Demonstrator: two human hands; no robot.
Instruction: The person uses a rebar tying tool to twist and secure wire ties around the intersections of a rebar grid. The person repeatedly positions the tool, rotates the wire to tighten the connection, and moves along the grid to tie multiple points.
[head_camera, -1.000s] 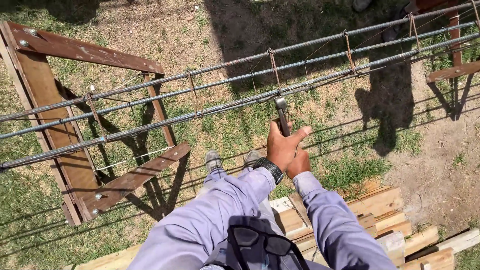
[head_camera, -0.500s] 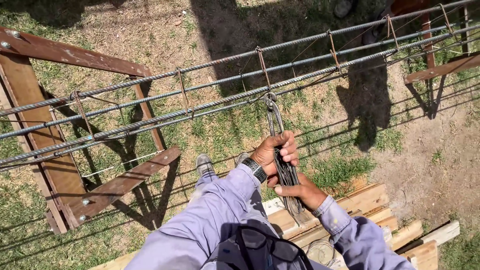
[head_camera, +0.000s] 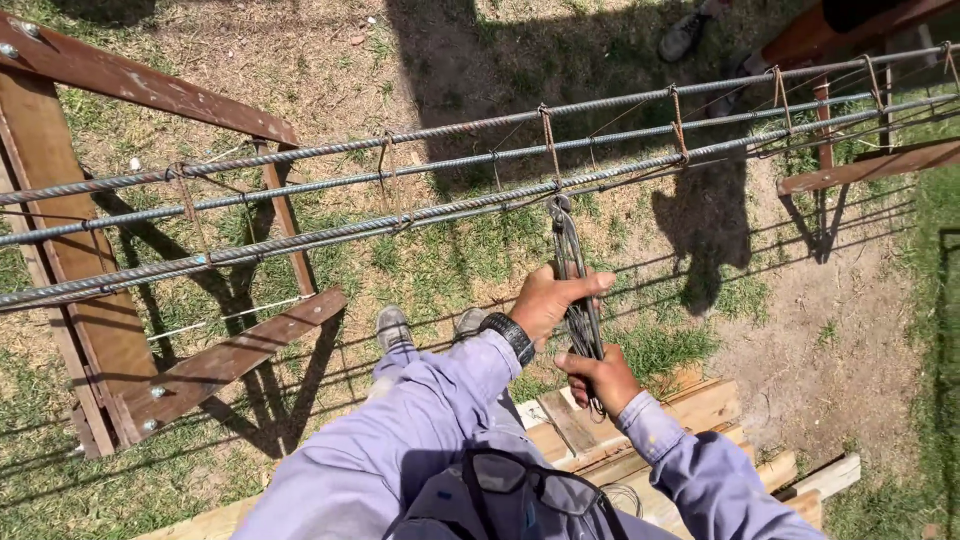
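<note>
Left hand: closed around the upper part of the wire bundle, thumb stretched out to the right across the strands; black wristwatch on the wrist, lilac sleeve behind it.
Right hand: just below the left hand, fingers curled shut around the lower part of the same bundle.
Wire bundle: long thin loop of dark tie wire, hanging nearly upright; top end hooked at the nearest steel bar, above the left fingers; lower end passing through both fists and showing just beneath the right one.
Steel bars: several ribbed rods running side by side from far left to upper right, above and beyond both hands, raised off the ground.
Wire ties: rusty thin hoops wrapped across the rods at intervals; one directly above the top of the bundle.
Wooden trestle: brown frame with bolts, well left of the hands, carrying the left end of the rods.
Second trestle: brown frame, far upper right of the fingers, under the right end of the rods.
Planks: pale timber stacked on the ground, below and right of the right hand.
Shoes: grey pair on the grass, left of and beneath the left wrist.
Another person's shoe: at the top edge, beyond the rods.
Ground: patchy grass and bare soil, crossed by shadows of the rods and of a standing figure.
</note>
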